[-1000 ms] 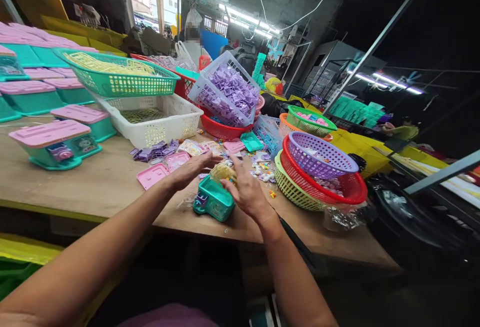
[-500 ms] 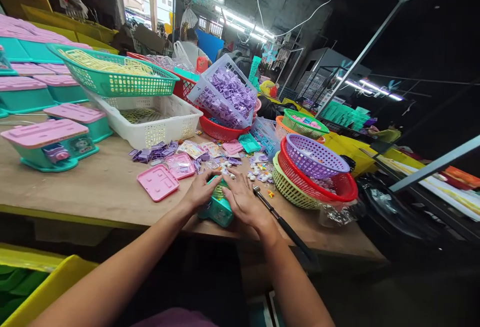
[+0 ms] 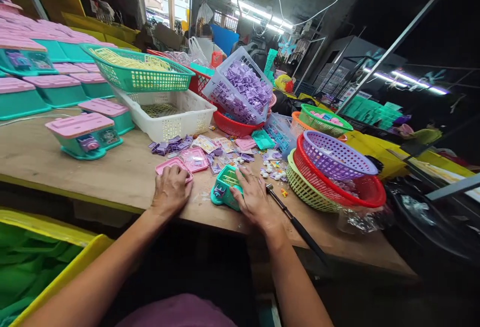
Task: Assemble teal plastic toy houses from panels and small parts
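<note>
My left hand (image 3: 170,189) lies over a flat pink lid (image 3: 175,161) on the table, its fingers curled on the lid and covering much of it. My right hand (image 3: 253,199) grips the right side of a small teal box (image 3: 221,185). The box has no lid on, stands near the table's front edge, and shows yellowish pieces inside and a picture on its side. Right of that hand lies a hammer (image 3: 287,211) with a black handle. Beyond the hands are a pink tray (image 3: 195,159), purple plastic parts (image 3: 174,145) and small white pieces (image 3: 273,171).
Lidded pink-and-teal boxes (image 3: 84,134) stand at left. Behind are a white basket (image 3: 176,124), a teal basket (image 3: 150,79) of yellow pieces and a tilted crate (image 3: 221,94) of purple parts. Stacked round baskets (image 3: 337,159) stand right. A yellow bin (image 3: 88,257) sits lower left.
My left hand has left the teal box and moved left onto the pink lid. My right hand stays on the box. The view has shifted, so the scene sits farther right.
</note>
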Available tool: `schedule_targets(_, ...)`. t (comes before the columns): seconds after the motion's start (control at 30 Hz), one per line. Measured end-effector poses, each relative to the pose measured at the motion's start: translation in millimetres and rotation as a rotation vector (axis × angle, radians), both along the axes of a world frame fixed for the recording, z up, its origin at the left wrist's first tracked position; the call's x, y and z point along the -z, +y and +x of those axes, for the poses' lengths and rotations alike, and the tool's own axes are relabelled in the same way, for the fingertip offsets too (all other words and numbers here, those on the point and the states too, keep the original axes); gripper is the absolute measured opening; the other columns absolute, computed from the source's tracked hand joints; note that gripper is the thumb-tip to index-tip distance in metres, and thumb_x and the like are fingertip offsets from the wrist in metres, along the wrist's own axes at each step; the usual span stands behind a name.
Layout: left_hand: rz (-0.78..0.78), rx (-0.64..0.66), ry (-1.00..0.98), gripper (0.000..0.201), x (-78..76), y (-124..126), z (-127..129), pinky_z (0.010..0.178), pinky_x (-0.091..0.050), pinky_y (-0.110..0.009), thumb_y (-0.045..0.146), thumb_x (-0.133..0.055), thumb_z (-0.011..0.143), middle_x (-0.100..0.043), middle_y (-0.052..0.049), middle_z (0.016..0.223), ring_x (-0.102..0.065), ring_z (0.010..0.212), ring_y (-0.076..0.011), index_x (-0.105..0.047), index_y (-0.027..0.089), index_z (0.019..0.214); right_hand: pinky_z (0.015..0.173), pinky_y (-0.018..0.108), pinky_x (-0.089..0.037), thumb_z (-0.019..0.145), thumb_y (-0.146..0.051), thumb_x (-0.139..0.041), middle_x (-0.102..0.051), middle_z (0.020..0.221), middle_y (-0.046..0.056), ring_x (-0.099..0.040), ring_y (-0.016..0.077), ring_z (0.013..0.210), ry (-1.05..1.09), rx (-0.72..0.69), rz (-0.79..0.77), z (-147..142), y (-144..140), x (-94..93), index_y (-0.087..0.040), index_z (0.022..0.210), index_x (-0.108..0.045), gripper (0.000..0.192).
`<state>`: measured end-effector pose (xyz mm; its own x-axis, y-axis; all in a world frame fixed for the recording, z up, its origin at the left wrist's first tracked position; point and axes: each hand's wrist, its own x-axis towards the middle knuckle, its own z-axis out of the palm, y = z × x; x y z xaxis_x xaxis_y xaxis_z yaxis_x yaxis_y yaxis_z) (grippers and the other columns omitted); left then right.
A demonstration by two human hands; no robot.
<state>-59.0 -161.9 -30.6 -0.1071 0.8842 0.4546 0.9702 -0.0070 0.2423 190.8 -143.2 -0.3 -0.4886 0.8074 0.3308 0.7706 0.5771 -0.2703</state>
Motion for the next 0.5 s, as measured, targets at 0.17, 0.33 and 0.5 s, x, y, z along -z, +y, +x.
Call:
schedule_targets(0.17, 0.025, 0.170, -0.711, 0.028, -25.1, 1.2, -35.5, 0.081, -0.049, -0.037, 0.045, -0.059, 0.084, -0.066, -0.009, 0.088, -0.060, 0.088, -0.0256, -0.064, 0.017, 0.086, 0.119, 0.055, -0.024, 0.094, -0.047, -0.057, -0.039, 0.155, 0.012, -0.029, 0.0293, 0.148, 0.167, -0.072, 0.254, -7.8, -10.4, -10.9, -0.020, 0.149, -0.038, 0.065)
schedule_targets(0.33, -0.043, 0.336, -1.619, 0.032, -82.5, 9.7, -7.7, 0.071, -0.050, -0.026, 0.035, -0.077, 0.068, -0.067, -0.004, 0.084, -0.060, 0.078, -0.0173, -0.067, 0.014, 0.089, 0.121, 0.052, -0.027, 0.079, -0.061, -0.071, -0.032, 0.157, 0.013, -0.025, 0.0309, 0.149, 0.255, -0.243, 0.355, -27.4, -11.6, -29.8, -0.023, 0.155, -0.024, 0.096)
schedule_targets(0.5, -0.178, 0.432, -1.638, 0.025, -77.5, 20.4, 40.8, 0.072, -0.050, -0.030, 0.036, -0.071, 0.072, -0.064, -0.004, 0.079, -0.059, 0.075, -0.0176, -0.063, 0.015, 0.082, 0.116, 0.046, -0.038, 0.084, -0.050, -0.069, -0.043, 0.146, 0.016, -0.042, 0.0285, 0.138, 0.254, -0.250, 0.262, -16.2, 2.8, -29.2, -0.018, 0.154, -0.027, 0.087)
